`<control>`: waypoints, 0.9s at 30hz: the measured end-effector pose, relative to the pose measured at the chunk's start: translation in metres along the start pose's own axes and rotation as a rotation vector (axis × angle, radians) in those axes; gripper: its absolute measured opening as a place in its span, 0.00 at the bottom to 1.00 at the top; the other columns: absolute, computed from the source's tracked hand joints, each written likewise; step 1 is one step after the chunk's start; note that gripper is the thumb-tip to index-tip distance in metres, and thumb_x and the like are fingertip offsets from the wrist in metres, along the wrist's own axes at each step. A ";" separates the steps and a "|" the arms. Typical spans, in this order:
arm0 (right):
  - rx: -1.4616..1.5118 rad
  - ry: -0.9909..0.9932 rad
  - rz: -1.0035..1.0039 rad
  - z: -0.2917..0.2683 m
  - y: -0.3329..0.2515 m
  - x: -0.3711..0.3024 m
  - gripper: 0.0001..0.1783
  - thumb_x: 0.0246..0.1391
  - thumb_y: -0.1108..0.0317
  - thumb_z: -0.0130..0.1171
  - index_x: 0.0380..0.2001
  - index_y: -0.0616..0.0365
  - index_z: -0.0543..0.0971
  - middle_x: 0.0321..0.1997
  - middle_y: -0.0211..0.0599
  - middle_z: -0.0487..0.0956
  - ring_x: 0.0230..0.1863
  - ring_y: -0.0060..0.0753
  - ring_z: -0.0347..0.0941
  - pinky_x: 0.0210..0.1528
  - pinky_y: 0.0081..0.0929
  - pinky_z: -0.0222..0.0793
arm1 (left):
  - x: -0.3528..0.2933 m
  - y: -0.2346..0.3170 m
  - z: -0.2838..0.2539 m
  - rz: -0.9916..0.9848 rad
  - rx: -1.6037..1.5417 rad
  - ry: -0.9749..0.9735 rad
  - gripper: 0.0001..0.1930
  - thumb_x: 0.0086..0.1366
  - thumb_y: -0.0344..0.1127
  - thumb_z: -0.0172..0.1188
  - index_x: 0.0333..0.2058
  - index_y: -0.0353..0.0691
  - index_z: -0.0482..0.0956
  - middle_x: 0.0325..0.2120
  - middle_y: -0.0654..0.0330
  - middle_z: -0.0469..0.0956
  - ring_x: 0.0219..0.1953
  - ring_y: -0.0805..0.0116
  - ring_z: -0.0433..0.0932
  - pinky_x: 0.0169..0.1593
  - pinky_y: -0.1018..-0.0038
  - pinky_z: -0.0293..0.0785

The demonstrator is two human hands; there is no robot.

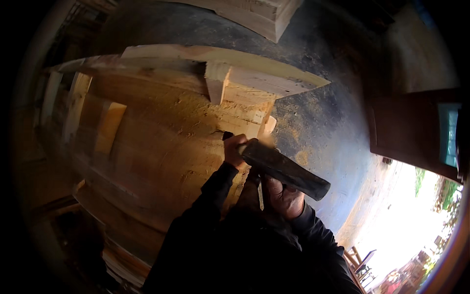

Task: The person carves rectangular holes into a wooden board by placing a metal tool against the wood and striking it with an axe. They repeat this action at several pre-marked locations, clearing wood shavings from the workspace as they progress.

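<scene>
My right hand (288, 200) is closed at the underside of a dark, blocky hammer (289, 170), whose long head slants across in front of me. Its handle is mostly hidden behind the head and my hand. Just left of the head, my left hand (234, 149) is a fist around something with a short dark end (227, 135) poking out above the fingers. What kind of thing that is stays hidden. Both hands are over the right end of a broad wooden panel (161, 142) strewn with shavings.
A long pale beam (161, 51) runs along the panel's far side, with a short wood block (216, 78) against it. Another squared timber (267, 17) lies beyond. Dusty grey floor (323, 127) stretches right toward a bright doorway (396, 210) beside a dark brown panel (406, 127).
</scene>
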State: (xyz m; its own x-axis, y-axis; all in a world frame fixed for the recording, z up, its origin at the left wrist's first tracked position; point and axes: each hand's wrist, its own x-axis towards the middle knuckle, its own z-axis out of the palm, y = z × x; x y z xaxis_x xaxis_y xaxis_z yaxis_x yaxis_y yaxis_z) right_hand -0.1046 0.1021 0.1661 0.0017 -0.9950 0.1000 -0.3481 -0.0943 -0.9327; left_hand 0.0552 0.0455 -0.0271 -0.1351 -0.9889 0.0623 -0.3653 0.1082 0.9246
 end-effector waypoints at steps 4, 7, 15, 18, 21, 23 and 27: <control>-0.513 -0.316 0.020 0.020 0.047 -0.009 0.15 0.62 0.64 0.63 0.51 0.54 0.80 0.35 0.47 0.84 0.32 0.49 0.82 0.32 0.40 0.76 | -0.003 -0.033 -0.004 -0.139 -0.441 0.153 0.22 0.59 0.30 0.70 0.20 0.39 0.61 0.18 0.67 0.57 0.23 0.76 0.58 0.29 0.72 0.64; -0.462 -0.213 0.024 0.006 0.035 -0.004 0.17 0.57 0.68 0.63 0.51 0.54 0.81 0.45 0.48 0.83 0.43 0.51 0.80 0.41 0.42 0.75 | -0.006 -0.020 -0.010 -0.089 -0.335 0.218 0.21 0.60 0.22 0.68 0.19 0.41 0.61 0.20 0.67 0.59 0.24 0.76 0.59 0.30 0.72 0.64; -0.261 -0.012 0.479 -0.024 0.058 -0.069 0.14 0.61 0.64 0.59 0.27 0.63 0.80 0.20 0.41 0.78 0.20 0.34 0.74 0.24 0.35 0.67 | -0.003 0.018 -0.084 -0.045 -0.756 0.674 0.15 0.74 0.41 0.61 0.29 0.45 0.69 0.20 0.70 0.61 0.21 0.79 0.56 0.27 0.72 0.56; -0.299 0.012 0.615 -0.017 0.089 -0.100 0.20 0.61 0.60 0.61 0.20 0.65 0.79 0.16 0.44 0.77 0.17 0.35 0.75 0.22 0.36 0.67 | -0.001 0.018 -0.084 -0.040 -0.742 0.559 0.15 0.74 0.39 0.60 0.27 0.46 0.70 0.19 0.71 0.60 0.21 0.78 0.55 0.26 0.72 0.55; -0.481 0.000 0.460 -0.008 0.083 -0.107 0.23 0.59 0.56 0.63 0.21 0.68 0.79 0.18 0.49 0.78 0.20 0.43 0.78 0.26 0.42 0.71 | 0.001 0.020 -0.079 -0.009 -0.721 0.490 0.16 0.75 0.36 0.59 0.25 0.45 0.70 0.19 0.71 0.60 0.21 0.79 0.54 0.26 0.72 0.54; -0.301 -0.133 0.682 -0.012 0.051 -0.084 0.17 0.59 0.58 0.64 0.33 0.65 0.82 0.31 0.52 0.82 0.35 0.57 0.79 0.38 0.44 0.75 | 0.003 0.022 -0.074 0.010 -0.683 0.461 0.16 0.74 0.33 0.58 0.24 0.44 0.68 0.19 0.71 0.59 0.22 0.79 0.55 0.26 0.72 0.54; -0.205 -0.173 0.706 -0.013 0.039 -0.071 0.16 0.59 0.59 0.64 0.40 0.63 0.83 0.38 0.53 0.84 0.44 0.62 0.80 0.46 0.45 0.76 | 0.009 0.027 -0.060 0.084 -0.429 0.360 0.16 0.73 0.31 0.58 0.24 0.43 0.65 0.20 0.70 0.59 0.22 0.78 0.54 0.27 0.72 0.52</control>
State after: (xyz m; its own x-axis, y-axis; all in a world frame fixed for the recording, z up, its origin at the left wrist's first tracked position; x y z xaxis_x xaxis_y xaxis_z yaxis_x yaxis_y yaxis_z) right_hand -0.1308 0.1691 0.1277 -0.1452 -0.8090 -0.5695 -0.4886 0.5592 -0.6698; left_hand 0.0995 0.0334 0.0215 0.2028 -0.9592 0.1968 0.0499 0.2109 0.9762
